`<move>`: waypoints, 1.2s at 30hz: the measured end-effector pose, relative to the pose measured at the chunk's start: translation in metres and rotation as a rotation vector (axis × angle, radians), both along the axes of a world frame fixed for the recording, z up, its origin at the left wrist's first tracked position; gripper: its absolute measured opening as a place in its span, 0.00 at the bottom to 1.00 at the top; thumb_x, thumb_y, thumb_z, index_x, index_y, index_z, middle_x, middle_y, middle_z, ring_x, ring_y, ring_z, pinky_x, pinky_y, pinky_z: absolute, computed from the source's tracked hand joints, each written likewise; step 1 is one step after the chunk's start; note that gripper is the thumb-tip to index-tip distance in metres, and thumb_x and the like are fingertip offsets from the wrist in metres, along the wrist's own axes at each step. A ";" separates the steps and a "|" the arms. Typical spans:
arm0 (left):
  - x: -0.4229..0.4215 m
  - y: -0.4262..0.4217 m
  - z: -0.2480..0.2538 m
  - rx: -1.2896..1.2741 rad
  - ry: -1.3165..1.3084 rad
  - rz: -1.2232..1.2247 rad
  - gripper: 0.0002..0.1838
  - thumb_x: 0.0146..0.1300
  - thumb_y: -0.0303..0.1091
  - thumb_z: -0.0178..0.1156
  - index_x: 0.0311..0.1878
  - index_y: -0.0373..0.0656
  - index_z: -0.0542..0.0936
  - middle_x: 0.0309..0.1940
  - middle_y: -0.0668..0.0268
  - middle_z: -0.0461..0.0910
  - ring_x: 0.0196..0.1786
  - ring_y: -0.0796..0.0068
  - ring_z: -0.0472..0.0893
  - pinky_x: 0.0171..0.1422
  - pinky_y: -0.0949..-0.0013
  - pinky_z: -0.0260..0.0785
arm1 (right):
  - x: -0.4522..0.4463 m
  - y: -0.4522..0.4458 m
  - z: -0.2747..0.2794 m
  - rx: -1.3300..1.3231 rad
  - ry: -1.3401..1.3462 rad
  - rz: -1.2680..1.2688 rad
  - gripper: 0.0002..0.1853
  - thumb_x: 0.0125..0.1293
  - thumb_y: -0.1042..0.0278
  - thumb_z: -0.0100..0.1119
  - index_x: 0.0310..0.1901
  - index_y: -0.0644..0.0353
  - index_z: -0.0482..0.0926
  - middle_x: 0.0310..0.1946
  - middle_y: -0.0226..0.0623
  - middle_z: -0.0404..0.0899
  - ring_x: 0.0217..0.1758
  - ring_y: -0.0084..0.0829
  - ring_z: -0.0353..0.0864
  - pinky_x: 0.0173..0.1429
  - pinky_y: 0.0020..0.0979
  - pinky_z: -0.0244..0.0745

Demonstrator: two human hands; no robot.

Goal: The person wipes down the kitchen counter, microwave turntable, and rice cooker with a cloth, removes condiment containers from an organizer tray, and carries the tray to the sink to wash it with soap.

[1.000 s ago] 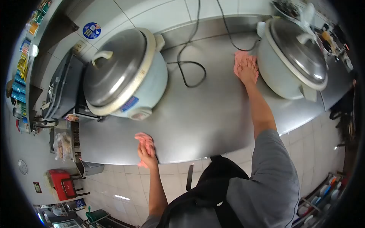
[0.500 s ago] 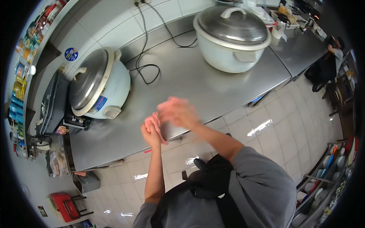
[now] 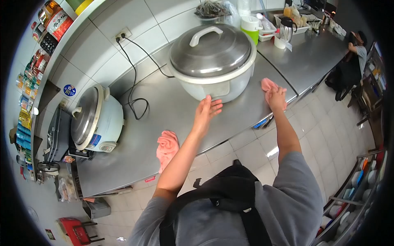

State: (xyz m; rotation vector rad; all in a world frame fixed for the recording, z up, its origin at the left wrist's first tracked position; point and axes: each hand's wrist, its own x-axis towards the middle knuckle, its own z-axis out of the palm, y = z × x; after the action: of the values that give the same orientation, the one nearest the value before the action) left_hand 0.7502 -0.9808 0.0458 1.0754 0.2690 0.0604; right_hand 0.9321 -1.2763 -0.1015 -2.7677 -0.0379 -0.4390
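We see the left hand (image 3: 208, 114) with its thumb parted from its outstretched fingers and nothing in its grasp. It is right at the front handle (image 3: 221, 89) of a large cooker (image 3: 241, 84) with a metal lid; we cannot tell whether it touches. The right hand (image 3: 278, 99) lies over a pink cloth (image 3: 269, 85) near the front edge of the surface (image 3: 139, 143), the cloth showing on both sides of it. We cannot tell whether its fingers pinch the cloth or only press on it.

Beside the left forearm, on its outer side, we find a second cloth (image 3: 167, 144), also pink, lying crumpled on the surface. Farther left of that hand stands another cooker (image 3: 113, 119), its metal lid on, and between the two cookers a black cord (image 3: 134, 78) runs down from a wall socket (image 3: 122, 36) and loops on the surface. Beyond the right hand, we make out a metal jug (image 3: 287, 30) and, farther to its right, another person (image 3: 358, 57).
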 end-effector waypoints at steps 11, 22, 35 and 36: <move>0.014 -0.003 -0.003 -0.058 0.054 0.454 0.11 0.65 0.38 0.65 0.32 0.42 0.77 0.26 0.68 0.76 0.30 0.80 0.75 0.36 0.77 0.68 | 0.121 0.056 0.041 1.102 0.234 0.493 0.28 0.78 0.53 0.41 0.71 0.64 0.61 0.68 0.42 0.67 0.70 0.34 0.65 0.72 0.32 0.58; -0.023 0.145 -0.023 0.071 0.104 1.110 0.09 0.60 0.39 0.61 0.31 0.44 0.79 0.22 0.75 0.71 0.23 0.83 0.67 0.26 0.75 0.55 | -0.004 0.119 0.038 0.999 0.483 0.832 0.37 0.61 0.69 0.63 0.68 0.65 0.54 0.59 0.49 0.71 0.64 0.38 0.71 0.67 0.36 0.66; -0.065 0.333 -0.021 0.317 0.157 1.157 0.22 0.69 0.55 0.54 0.48 0.45 0.78 0.41 0.67 0.80 0.40 0.72 0.78 0.37 0.65 0.69 | -0.087 0.313 0.067 0.956 0.531 0.759 0.36 0.61 0.59 0.68 0.63 0.66 0.58 0.56 0.54 0.73 0.61 0.44 0.75 0.63 0.37 0.69; -0.066 0.357 -0.030 0.338 0.171 1.134 0.24 0.70 0.57 0.52 0.53 0.44 0.77 0.46 0.65 0.80 0.45 0.70 0.78 0.41 0.63 0.72 | -0.089 0.327 0.069 0.954 0.546 0.752 0.37 0.61 0.57 0.68 0.63 0.66 0.58 0.57 0.54 0.73 0.61 0.45 0.75 0.63 0.37 0.69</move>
State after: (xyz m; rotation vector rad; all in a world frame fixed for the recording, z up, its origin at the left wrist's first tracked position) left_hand 0.6840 -0.6237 0.0159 1.1407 1.0257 1.0602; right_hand 0.8429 -0.9491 -0.0326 -1.6673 -0.5492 0.4094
